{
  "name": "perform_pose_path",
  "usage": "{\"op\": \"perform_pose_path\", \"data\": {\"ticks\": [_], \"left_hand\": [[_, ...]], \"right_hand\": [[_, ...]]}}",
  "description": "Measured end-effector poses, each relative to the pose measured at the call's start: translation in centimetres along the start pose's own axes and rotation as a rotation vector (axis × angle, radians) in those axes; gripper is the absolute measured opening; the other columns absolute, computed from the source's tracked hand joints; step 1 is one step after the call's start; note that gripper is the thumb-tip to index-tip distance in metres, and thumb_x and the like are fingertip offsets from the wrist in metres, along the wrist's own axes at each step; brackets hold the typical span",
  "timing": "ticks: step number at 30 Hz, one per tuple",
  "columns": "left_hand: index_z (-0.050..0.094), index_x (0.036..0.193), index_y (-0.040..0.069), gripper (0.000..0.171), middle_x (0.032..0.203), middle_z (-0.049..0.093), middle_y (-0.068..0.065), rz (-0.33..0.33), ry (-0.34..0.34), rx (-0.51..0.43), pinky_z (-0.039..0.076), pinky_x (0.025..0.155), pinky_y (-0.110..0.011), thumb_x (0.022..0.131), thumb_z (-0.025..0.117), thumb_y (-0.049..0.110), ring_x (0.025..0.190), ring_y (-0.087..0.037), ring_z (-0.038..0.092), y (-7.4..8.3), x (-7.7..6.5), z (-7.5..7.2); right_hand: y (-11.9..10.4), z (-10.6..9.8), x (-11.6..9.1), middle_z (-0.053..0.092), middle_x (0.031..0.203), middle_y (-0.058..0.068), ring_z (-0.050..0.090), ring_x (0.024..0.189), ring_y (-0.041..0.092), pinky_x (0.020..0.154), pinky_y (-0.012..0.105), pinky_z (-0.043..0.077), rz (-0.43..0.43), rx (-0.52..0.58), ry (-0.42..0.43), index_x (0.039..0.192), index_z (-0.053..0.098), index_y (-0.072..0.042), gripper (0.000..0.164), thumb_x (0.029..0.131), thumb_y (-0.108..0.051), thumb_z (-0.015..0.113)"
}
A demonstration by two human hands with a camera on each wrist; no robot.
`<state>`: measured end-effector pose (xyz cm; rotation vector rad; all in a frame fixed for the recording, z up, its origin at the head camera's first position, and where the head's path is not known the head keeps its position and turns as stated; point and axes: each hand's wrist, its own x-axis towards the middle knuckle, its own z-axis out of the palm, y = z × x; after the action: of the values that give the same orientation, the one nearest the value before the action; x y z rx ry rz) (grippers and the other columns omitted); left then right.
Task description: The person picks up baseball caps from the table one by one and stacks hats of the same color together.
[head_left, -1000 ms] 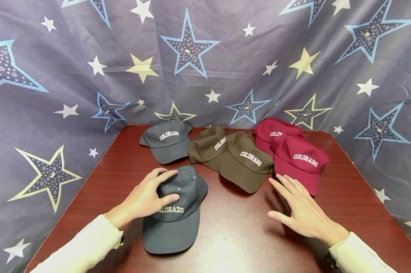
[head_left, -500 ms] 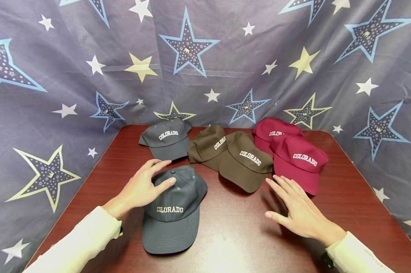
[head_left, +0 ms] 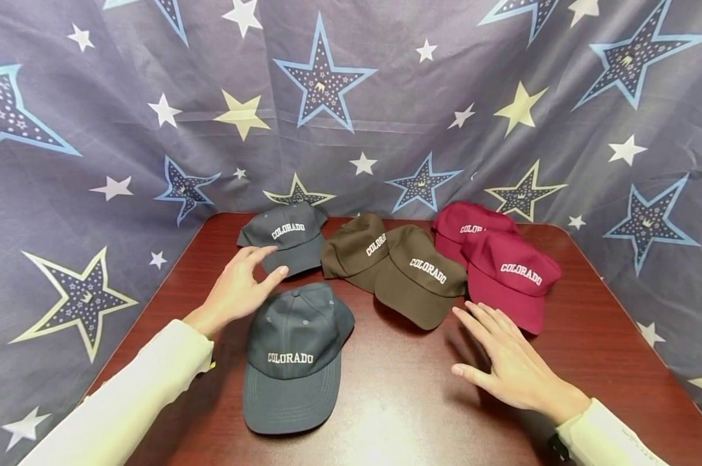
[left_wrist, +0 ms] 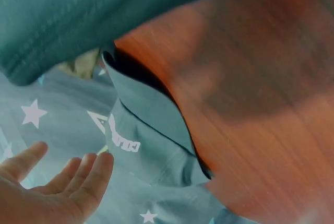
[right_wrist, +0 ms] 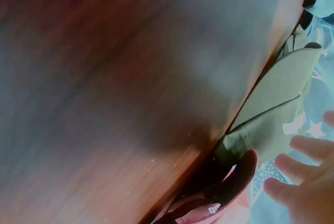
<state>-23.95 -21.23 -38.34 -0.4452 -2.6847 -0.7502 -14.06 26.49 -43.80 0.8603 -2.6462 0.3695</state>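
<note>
In the head view, the left hand (head_left: 234, 291) is hovering, loosely spread and holding nothing, with the front grey cap (head_left: 293, 356) lying nearer the body and the rear grey cap (head_left: 295, 252) by its fingertips. The right hand (head_left: 514, 366) is hanging near the brown caps (head_left: 421, 285) and red caps (head_left: 511, 278), which are lying overlapped, apparently to pair colours. The left wrist view is leaving fingertip contact hard to judge. In the right wrist view, parted fingers are gripping nothing.

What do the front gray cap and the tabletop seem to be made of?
Front gray cap: matte woven fabric, perhaps cotton, judging by its visible stitching and soft folds.
Tabletop: glossy reddish-brown wood or wood-look laminate; grain streaks and a bright reflection leave it open.
</note>
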Motion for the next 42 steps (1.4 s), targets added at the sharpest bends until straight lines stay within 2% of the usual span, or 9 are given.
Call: {"op": "perform_pose_path", "data": {"ticks": [3, 11, 22, 34, 42], "left_hand": [[0.051, 0.135, 0.015, 0.059, 0.125, 0.05, -0.012, -0.02, -0.004, 0.018, 0.04, 0.095, -0.051, 0.089, 0.06, 0.05, 0.116, -0.029, 0.045, -0.3, 1.0, 0.0], [0.049, 0.136, 0.01, 0.062, 0.127, 0.048, -0.015, -0.018, -0.009, 0.051, 0.038, 0.098, -0.05, 0.087, 0.064, 0.044, 0.118, -0.032, 0.044, -0.8, 3.4, 0.0], [0.045, 0.136, 0.003, 0.067, 0.132, 0.046, -0.02, 0.02, -0.062, 0.104, 0.035, 0.101, -0.053, 0.083, 0.071, 0.035, 0.12, -0.041, 0.041, -2.5, 6.7, 0.5], [0.036, 0.141, -0.001, 0.078, 0.138, 0.036, -0.024, -0.042, -0.164, 0.157, 0.033, 0.102, -0.056, 0.082, 0.071, 0.037, 0.123, -0.045, 0.035, -3.3, 9.9, 1.4], [0.027, 0.145, -0.003, 0.086, 0.146, 0.023, -0.029, -0.096, -0.226, 0.192, 0.028, 0.103, -0.062, 0.082, 0.072, 0.036, 0.131, -0.047, 0.023, -3.6, 11.5, 2.2]], "right_hand": [[0.0, 0.1, 0.0, 0.031, 0.15, 0.01, 0.024, 0.137, 0.03, 0.11, 0.052, 0.02, 0.001, 0.003, -0.001, 0.15, 0.03, -0.02, 0.09, 0.079, -0.066, 0.061], [0.0, 0.1, 0.1, 0.031, 0.15, 0.009, 0.025, 0.136, 0.03, 0.11, 0.052, 0.021, -0.002, 0.009, 0.005, 0.15, 0.029, -0.021, 0.09, 0.079, -0.065, 0.062], [0.1, -0.1, -0.3, 0.029, 0.151, 0.006, 0.025, 0.136, 0.03, 0.111, 0.051, 0.02, 0.003, 0.0, 0.004, 0.15, 0.029, -0.021, 0.089, 0.08, -0.064, 0.062], [-0.2, -0.3, -0.2, 0.029, 0.151, 0.005, 0.025, 0.136, 0.03, 0.111, 0.051, 0.02, -0.001, -0.006, 0.013, 0.151, 0.026, -0.024, 0.089, 0.08, -0.064, 0.062], [-0.1, -0.5, -0.2, 0.029, 0.151, 0.006, 0.027, 0.135, 0.032, 0.111, 0.051, 0.021, -0.005, -0.013, 0.026, 0.151, 0.027, -0.022, 0.088, 0.08, -0.062, 0.063]]}}
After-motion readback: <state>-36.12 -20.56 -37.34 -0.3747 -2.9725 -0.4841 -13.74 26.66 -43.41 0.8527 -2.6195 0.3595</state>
